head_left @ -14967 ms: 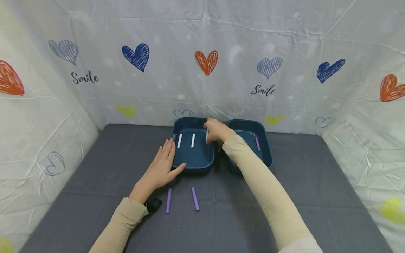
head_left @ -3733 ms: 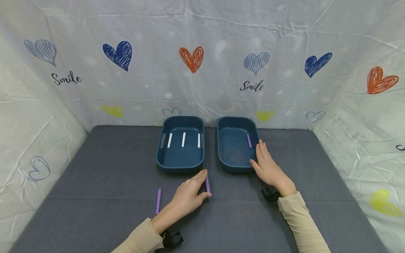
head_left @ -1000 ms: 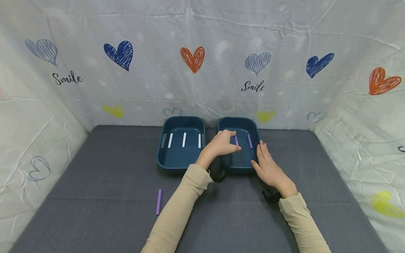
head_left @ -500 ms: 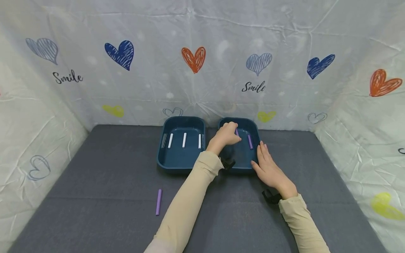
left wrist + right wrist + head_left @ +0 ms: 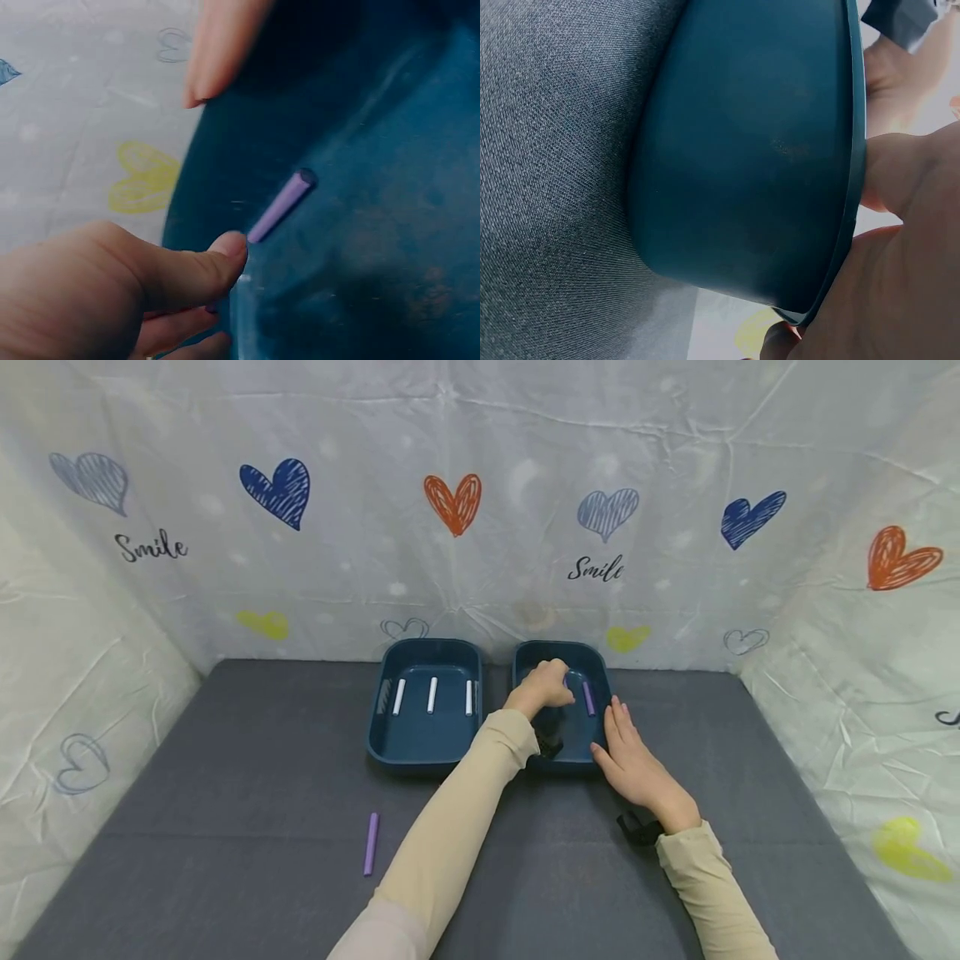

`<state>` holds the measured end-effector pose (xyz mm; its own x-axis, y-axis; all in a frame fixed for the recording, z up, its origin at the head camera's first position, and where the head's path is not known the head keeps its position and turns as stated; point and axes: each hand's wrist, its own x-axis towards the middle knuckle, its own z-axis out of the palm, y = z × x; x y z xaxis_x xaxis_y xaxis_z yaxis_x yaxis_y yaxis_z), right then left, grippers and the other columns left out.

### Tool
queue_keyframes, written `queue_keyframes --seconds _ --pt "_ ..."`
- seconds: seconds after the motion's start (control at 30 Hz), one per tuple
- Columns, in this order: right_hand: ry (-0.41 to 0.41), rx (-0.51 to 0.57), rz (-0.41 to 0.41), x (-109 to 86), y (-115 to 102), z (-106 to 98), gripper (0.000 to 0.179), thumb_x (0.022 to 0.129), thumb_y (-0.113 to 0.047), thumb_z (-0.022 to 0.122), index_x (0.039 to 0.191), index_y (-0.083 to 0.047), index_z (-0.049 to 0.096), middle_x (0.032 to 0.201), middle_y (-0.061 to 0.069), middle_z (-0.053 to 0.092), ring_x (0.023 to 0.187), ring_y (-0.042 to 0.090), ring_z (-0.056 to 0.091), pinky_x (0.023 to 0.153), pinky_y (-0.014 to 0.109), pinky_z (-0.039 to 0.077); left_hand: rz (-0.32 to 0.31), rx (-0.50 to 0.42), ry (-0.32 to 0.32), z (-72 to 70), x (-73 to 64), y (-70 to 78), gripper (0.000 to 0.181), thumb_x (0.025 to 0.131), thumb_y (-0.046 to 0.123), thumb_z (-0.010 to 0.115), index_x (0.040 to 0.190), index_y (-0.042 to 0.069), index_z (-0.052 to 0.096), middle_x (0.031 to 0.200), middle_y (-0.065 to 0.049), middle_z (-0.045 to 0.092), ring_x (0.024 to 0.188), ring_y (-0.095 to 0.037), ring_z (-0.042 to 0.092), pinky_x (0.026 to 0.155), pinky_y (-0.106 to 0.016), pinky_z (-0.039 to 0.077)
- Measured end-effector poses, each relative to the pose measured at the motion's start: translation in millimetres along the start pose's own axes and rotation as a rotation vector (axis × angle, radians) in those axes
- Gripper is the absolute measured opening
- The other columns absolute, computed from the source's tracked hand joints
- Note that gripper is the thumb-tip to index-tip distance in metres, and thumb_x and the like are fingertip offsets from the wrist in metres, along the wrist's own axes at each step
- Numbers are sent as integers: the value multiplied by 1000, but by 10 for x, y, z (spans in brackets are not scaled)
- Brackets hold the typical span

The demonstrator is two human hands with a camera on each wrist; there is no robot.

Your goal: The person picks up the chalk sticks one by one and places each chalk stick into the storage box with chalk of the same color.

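My left hand (image 5: pixel 550 685) reaches into the right dark-blue tray (image 5: pixel 562 758) and pinches a purple chalk stick (image 5: pixel 212 306), mostly hidden by the fingers. To the right of it, a second purple chalk stick (image 5: pixel 588 699) lies on that tray's floor. With straight fingers, my right hand (image 5: pixel 633 760) rests against the tray's right side, as the right wrist view also shows. Another purple chalk stick (image 5: pixel 371 843) lies on the grey cloth, left of my left forearm.
Beside the right tray stands a matching left tray (image 5: pixel 423 767), where three white chalk sticks (image 5: pixel 432 695) lie spaced apart in a row. Behind both hangs a white curtain (image 5: pixel 360 527) with printed hearts. Grey cloth (image 5: pixel 225 793) covers the table.
Since several seconds ago, a third white chalk stick has come to lie in the left tray. My left hand has carried a purple chalk stick from the cloth into the right tray.
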<state>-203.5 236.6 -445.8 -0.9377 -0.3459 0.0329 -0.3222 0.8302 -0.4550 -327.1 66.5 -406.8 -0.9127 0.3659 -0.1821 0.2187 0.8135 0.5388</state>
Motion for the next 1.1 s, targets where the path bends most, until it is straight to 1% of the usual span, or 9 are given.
queue_keyframes --seconds 0.17,0.27,0.43,0.57,0.73,0.87,1.1 --pt "0 6 3 6 -8 10 69 108 -28 39 153 14 6 163 25 -8 149 42 -7 117 60 11 -15 19 -27 90 30 -31 60 93 21 72 146 6 49 146 -14 48 135 -30 44 106 -43 43" --pt "-2 8 7 9 -16 13 69 108 -27 39 153 14 6 162 26 -7 149 43 -6 117 60 11 -12 28 -40 131 40 -48 63 91 22 74 147 7 48 148 -13 46 138 -30 41 108 -42 42" --pt "-19 10 18 15 -21 22 69 108 -27 38 153 13 4 163 24 -10 149 42 -7 118 59 10 -15 25 -49 154 44 -60 66 90 21 76 148 8 47 150 -12 46 137 -28 42 106 -41 43" --pt "-14 8 15 17 -18 23 69 108 -26 39 153 13 4 163 24 -10 149 42 -7 117 60 11 -11 37 -43 168 53 -88 67 89 21 76 148 7 48 149 -12 47 134 -27 44 105 -39 44" --pt "-12 -1 17 11 -10 18 69 108 -27 39 153 13 5 163 25 -8 149 42 -6 117 60 12 29 65 -34 226 72 -163 69 89 21 77 149 6 45 149 -13 47 135 -27 45 107 -37 42" --pt "-7 -5 18 16 4 13 69 108 -27 39 153 13 5 163 25 -8 149 43 -5 117 60 12 56 81 -25 248 90 -196 71 88 21 77 150 6 44 148 -14 47 134 -28 46 107 -37 42" --pt "-10 -3 21 24 11 11 69 108 -28 38 153 13 5 163 24 -8 149 43 -5 117 59 12 57 52 -5 249 92 -208 72 86 20 80 148 4 47 147 -16 48 132 -29 47 106 -37 44"
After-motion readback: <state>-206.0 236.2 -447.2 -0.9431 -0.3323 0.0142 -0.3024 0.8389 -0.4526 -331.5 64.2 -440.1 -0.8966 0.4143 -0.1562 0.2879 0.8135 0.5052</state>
